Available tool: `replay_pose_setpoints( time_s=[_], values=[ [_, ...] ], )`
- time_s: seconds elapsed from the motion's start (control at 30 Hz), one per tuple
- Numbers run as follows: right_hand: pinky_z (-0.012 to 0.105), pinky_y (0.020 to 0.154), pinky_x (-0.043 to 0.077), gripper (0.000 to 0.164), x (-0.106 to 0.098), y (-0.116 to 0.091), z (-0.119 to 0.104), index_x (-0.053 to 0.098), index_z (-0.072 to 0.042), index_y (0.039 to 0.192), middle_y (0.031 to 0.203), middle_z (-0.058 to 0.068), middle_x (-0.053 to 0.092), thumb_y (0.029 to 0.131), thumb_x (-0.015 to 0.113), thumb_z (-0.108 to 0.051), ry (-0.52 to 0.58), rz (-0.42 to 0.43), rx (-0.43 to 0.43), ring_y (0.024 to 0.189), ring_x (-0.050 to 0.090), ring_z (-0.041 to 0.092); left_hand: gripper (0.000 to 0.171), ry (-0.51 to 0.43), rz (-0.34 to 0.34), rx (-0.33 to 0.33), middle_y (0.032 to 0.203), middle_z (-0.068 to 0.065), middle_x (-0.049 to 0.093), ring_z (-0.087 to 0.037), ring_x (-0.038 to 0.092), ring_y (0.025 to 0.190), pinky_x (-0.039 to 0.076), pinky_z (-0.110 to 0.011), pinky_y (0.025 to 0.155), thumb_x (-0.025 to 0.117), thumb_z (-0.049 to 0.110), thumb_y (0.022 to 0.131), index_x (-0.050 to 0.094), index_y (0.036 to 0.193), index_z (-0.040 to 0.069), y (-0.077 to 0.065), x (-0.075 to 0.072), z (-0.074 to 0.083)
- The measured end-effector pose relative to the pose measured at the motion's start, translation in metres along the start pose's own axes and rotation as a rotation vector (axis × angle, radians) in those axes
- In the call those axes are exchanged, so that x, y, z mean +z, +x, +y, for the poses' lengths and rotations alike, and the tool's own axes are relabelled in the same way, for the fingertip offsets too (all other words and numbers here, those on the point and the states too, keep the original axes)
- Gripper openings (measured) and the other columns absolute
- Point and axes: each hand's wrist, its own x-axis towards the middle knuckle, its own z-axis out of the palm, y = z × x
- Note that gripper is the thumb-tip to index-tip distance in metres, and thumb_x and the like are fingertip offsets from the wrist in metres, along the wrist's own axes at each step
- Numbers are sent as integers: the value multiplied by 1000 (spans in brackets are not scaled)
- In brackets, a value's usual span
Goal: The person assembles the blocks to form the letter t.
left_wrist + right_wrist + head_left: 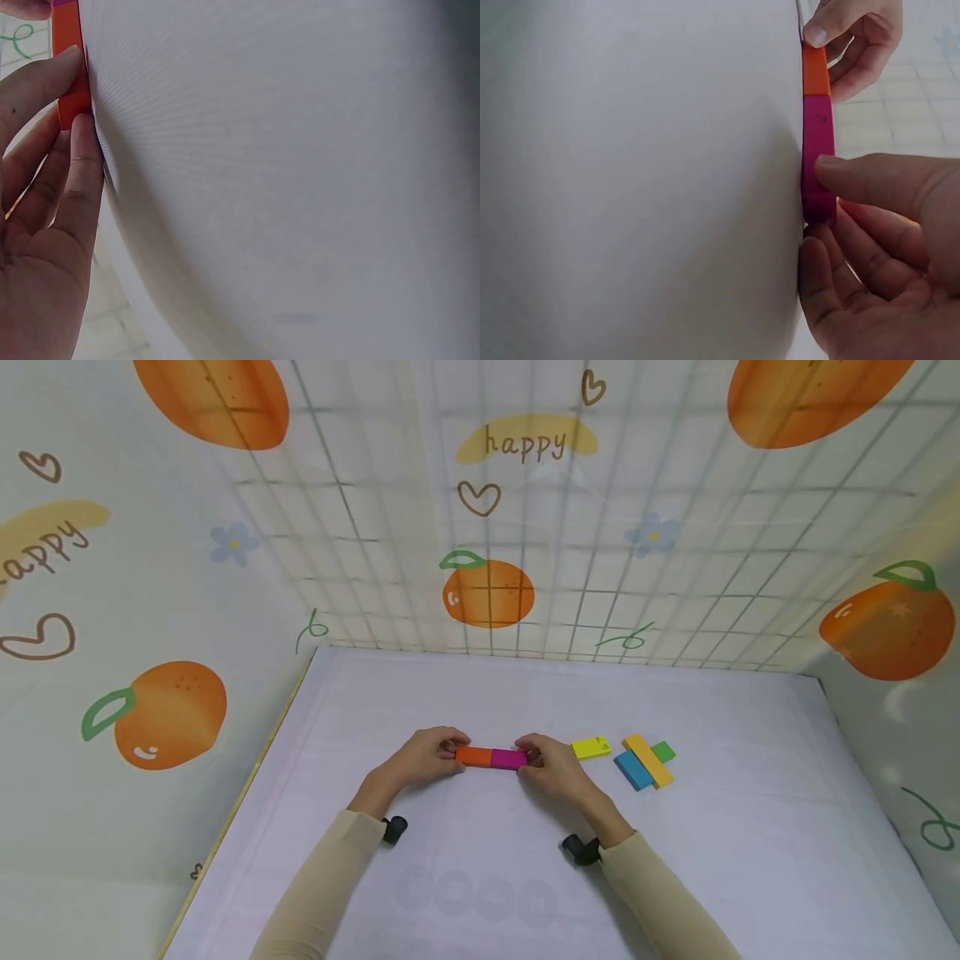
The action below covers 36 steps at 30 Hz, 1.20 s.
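Orange block and magenta block lie end to end (touching) on the tabletop. Left hand: fingers grip the orange block's outer end. Right hand: fingers grip the magenta block's outer end. Yellow block: near right hand. Amber block: between blue block and green block.

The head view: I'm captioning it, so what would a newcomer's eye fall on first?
Probably the big printed oranges on the backdrop behind and beside the white table. Next, the orange block and magenta block, lined up end to end between the left hand and right hand. Farther right, a bright yellow block lies near a cluster of blue, amber and green pieces.
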Motion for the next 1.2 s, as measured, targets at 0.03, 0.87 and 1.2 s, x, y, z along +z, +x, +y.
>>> replay_pose_setpoints(
  time_s=[0.03,0.87,1.2],
  values=[
    [36,84,55,41,0,0,0,65,-5,124,108,3,67,85,76,1,-1,-1,1,91,60,19,39,1,0,0,108,1,65,-16,60,98,54,-31,87,81,11,85,68,122,16,0,0,0],
    [38,87,55,44,-4,-8,-3,61,-5,130,117,6,66,88,75,-2,10,19,9,98,61,21,41,4,-7,2,109,1,64,-16,60,99,53,-31,88,81,12,85,67,124,15,0,0,0],
    [40,89,55,45,-21,-22,1,60,-4,131,121,8,65,88,76,-7,-1,96,15,105,61,24,41,16,-1,2,110,2,64,-16,59,99,53,-32,89,81,11,85,67,123,15,1,2,1]
  ],
)
